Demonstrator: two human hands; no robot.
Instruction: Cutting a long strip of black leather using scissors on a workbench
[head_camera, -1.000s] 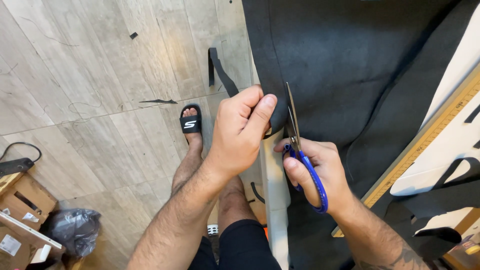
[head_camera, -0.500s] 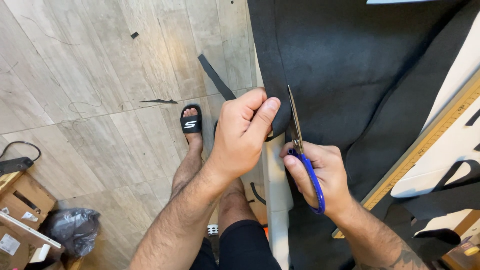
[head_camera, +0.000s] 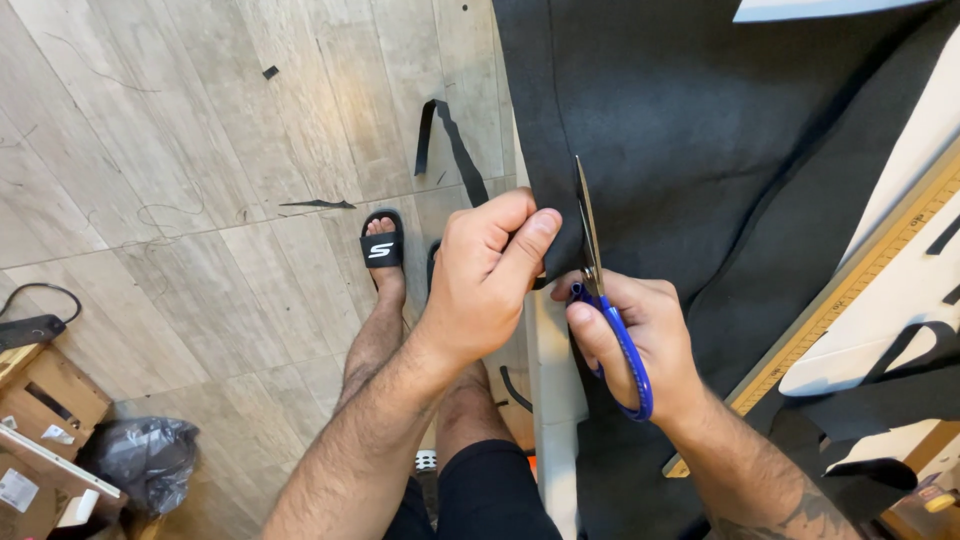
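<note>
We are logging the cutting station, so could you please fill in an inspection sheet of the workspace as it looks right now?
Surface: white table, mostly covered by dark cloth.
Job's things: black fabric spread over the table; blue-handled scissors, blades on the fabric edge.
Clutter: black fabric strip and small scraps on the floor; wooden ruler at right.
Grippers: left hand pinches the fabric edge; right hand holds the scissors.
Cables: black cable at far left on the floor.
Surroundings: wood-look floor, wooden crate, dark plastic bag, a foot in a black sandal.
</note>
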